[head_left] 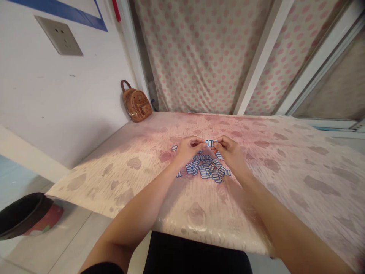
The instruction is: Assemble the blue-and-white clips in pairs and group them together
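Between my two hands is a small white strip with blue-edged boxes (211,143), perhaps a label or sticker. My left hand (187,150) pinches its left end with thumb and fingertips. The right end is pinched by my right hand (231,152), whose fingers partly cover it. Below and nearer to me lies a loose pile of similar blue-and-white strips (205,167), overlapping at many angles. One stray strip (174,148) rests to the left of my left hand. Any print on the strips is too small to read.
A patterned plastic cloth covers the table (196,217). At the far left corner a small brown backpack (138,104) leans by the wall. A dark-rimmed bin (42,219) stands on the floor at left. Dotted curtains (199,57) hang behind the table.
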The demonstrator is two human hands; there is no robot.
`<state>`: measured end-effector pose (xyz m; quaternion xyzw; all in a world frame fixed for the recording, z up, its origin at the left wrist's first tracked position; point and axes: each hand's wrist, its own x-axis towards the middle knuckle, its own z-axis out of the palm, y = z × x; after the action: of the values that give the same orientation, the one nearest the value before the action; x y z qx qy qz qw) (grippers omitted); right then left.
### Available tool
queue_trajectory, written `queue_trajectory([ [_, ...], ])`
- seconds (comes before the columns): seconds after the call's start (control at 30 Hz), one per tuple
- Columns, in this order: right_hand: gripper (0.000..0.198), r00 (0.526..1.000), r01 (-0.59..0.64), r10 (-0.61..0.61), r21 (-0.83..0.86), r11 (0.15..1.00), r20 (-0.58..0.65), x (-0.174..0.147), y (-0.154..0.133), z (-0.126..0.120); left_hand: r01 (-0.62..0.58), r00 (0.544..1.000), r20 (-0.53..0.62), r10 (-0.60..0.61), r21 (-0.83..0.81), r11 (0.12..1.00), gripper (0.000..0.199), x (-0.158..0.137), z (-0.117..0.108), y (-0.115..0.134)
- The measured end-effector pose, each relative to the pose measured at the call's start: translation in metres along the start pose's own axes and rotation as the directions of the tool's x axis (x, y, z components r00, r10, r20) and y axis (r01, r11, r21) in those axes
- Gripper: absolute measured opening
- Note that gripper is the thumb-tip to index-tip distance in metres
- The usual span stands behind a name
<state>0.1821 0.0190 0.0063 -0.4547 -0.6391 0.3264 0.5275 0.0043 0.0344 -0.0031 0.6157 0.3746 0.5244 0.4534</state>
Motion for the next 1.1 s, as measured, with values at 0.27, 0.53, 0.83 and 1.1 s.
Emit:
queue_trajectory([
  [0.27,0.014,1.0,0.024,-0.024,-0.047,0.999,0.014,0.003,0.005,-0.003,0.047,0.997,-0.057,-0.047,-0.019,0.999,0.027,0.001,0.003,-0.007],
  [0.53,0.009,0.989,-0.145,0.092,-0.657,0.739,-0.115,0.021,0.034,-0.051,0.074,0.963,-0.259,-0.073,-0.007,0.997,0.008,0.006,-0.007,0.0],
  [0.83,0.015,0.981,0.025,0.126,-0.747,0.665,0.145,0.015,0.05,-0.033,0.061,0.967,-0.25,-0.057,0.011,0.998,0.007,0.006,-0.009,0.0],
  [1.1,0.014,0.991,-0.017,0.107,-0.717,0.697,0.081,0.018,0.05,-0.038,0.073,0.966,-0.25,-0.062,0.034,0.997,0.007,0.007,-0.007,-0.005],
])
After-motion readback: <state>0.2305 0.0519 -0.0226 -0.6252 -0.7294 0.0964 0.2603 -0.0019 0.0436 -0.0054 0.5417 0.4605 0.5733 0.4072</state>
